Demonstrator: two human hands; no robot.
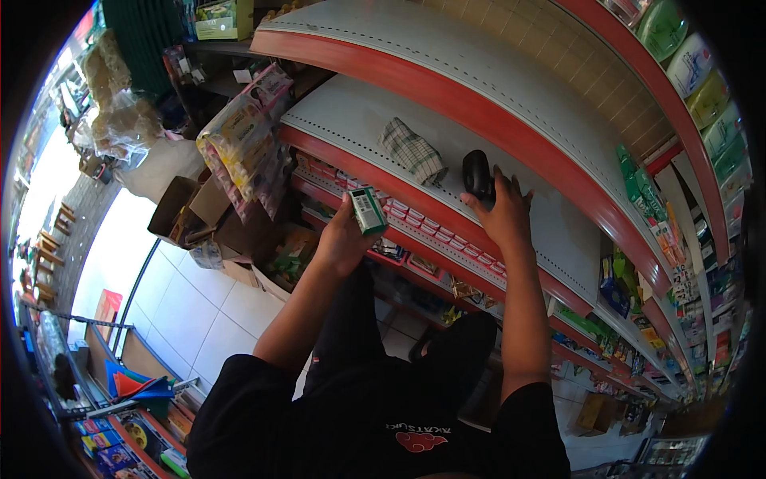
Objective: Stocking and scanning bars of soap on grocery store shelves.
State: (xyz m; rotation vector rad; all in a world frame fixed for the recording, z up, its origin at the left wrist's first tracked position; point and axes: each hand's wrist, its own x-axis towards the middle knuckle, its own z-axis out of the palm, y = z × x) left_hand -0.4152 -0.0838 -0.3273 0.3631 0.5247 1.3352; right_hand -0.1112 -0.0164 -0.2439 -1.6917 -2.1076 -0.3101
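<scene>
My left hand [347, 242] holds a small green-and-white carton [368, 211], tilted, with a printed code on the side facing up. It is in front of the shelf edge. My right hand [507, 217] is over the white metal shelf [553, 251], fingers spread around the near end of a black rounded device [477, 173], perhaps a handheld scanner. Whether the fingers touch it I cannot tell. Left of the device, a folded checked cloth [413, 151] lies on the same shelf.
Below the shelf edge run rows of small pink-and-white boxes [428, 227]. Soft packs [239, 146] hang at the shelf's left end, above open cardboard boxes [179, 209] on the tiled floor [197, 299]. Stocked shelves [676, 287] curve along the right. A red-edged shelf [431, 84] overhangs my right hand.
</scene>
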